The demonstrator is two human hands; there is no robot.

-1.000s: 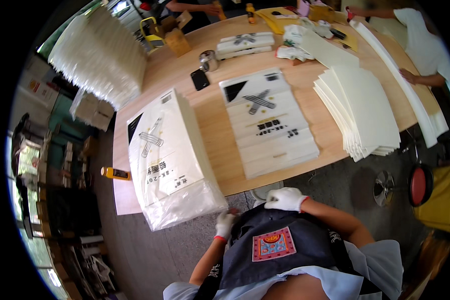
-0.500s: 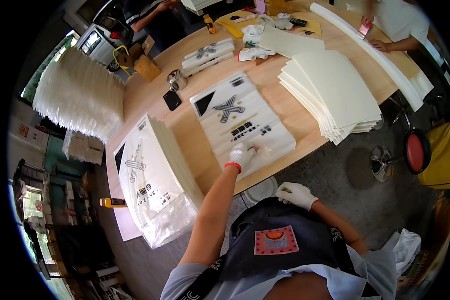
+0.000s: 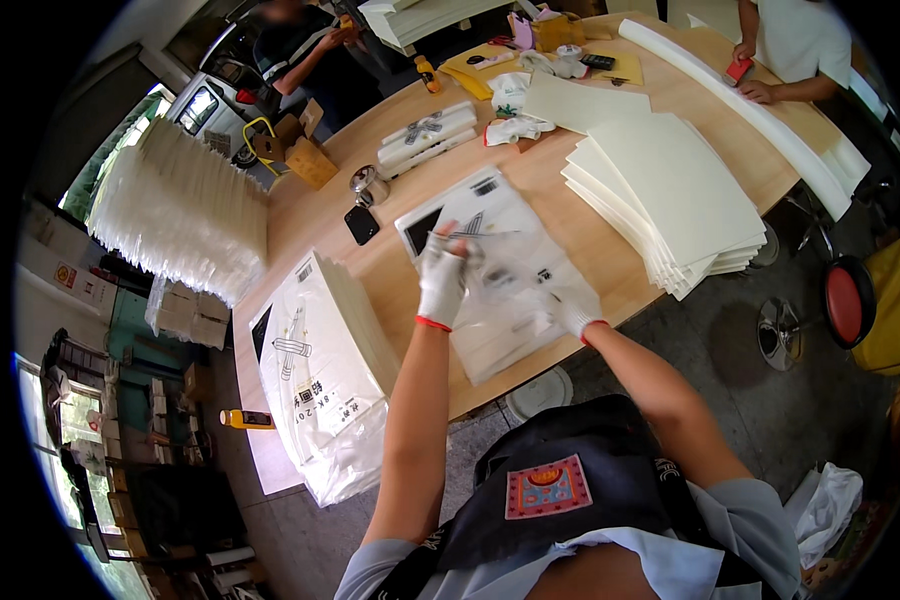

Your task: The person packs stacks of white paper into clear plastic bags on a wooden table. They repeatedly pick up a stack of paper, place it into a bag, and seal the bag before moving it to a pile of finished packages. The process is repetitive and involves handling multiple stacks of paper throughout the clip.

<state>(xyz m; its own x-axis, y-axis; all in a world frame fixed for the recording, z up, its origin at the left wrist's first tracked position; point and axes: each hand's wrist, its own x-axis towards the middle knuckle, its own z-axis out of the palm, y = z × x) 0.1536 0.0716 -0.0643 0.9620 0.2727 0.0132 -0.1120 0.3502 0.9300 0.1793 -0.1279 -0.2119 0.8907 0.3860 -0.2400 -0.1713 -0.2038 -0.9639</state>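
Observation:
A clear plastic bag (image 3: pixel 520 250) with a printed crossed-pencil design and white sheets inside lies before me on the table. Above its left part is my left hand (image 3: pixel 443 278), in a white glove with a red cuff and bare fingertips. Its fingers look bent but are smeared by motion, so their grip cannot be told. At the bag's near right side, my right hand (image 3: pixel 574 308), gloved the same way, touches or hovers over the plastic. Blur and white on white hide its fingers. Left of it stands a thick stack of similar filled bags (image 3: pixel 320 375).
Cream sheets (image 3: pixel 670 190) are piled at right. Behind the bag are a black phone (image 3: pixel 361 225), a metal tin (image 3: pixel 368 184) and rolled bags (image 3: pixel 427 138). A tall plastic-bag stack (image 3: pixel 180 215) stands far left. One co-worker handles a long white roll (image 3: pixel 730 95); another person stands behind.
My left hand has moved up and left over the bag. My right hand has come from near my apron to the bag's near right side. The view has shifted slightly.

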